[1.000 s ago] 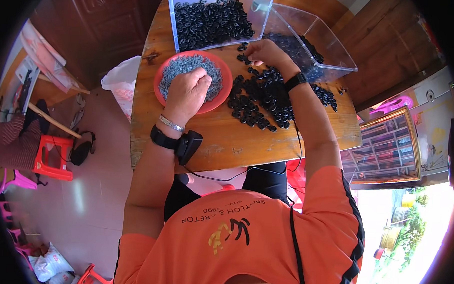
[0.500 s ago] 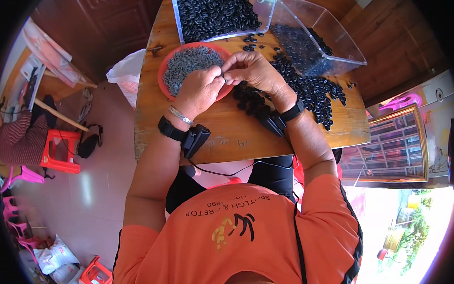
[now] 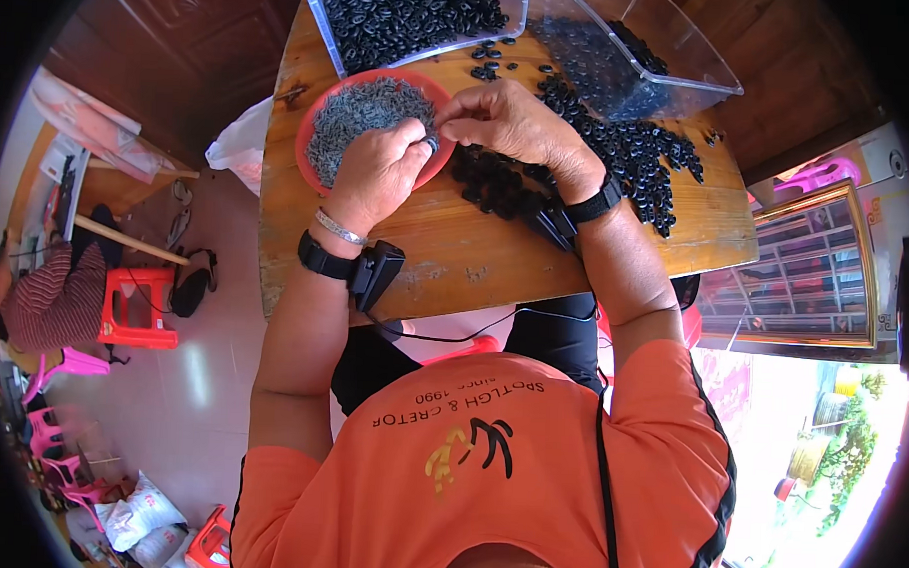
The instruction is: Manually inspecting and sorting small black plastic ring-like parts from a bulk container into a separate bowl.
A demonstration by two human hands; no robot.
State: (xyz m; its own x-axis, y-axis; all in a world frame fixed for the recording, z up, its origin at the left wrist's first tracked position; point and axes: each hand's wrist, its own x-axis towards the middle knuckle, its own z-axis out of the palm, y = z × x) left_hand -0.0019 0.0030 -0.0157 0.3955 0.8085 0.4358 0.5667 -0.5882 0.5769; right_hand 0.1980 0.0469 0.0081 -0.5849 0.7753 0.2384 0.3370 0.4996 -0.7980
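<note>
Over the right side of a red bowl [image 3: 442, 170] full of small grey pieces [image 3: 355, 120], my two hands work close together. My left hand [image 3: 381, 166] is closed, and a small dark piece [image 3: 431, 141] shows at its thumb and fingertips. Just to its right, my right hand [image 3: 515, 128] has thumb and forefinger pinched together; whatever lies between them is too small to make out. Loose black oval pieces [image 3: 493, 180] lie on the wooden table below my right hand, and a larger spread of them [image 3: 634, 150] reaches off to the right.
A clear plastic box [image 3: 418, 27] filled with black oval pieces stands behind the bowl. Another clear box [image 3: 702, 87] sits to its right, with black pieces inside. A cable [image 3: 443, 338] hangs at the table's front edge. Left on the floor is a red stool [image 3: 138, 308].
My fingertips have drawn slightly apart, the right hand's lifting off the left's. The whole view has shifted a little, so the bowl and boxes appear further left and higher.
</note>
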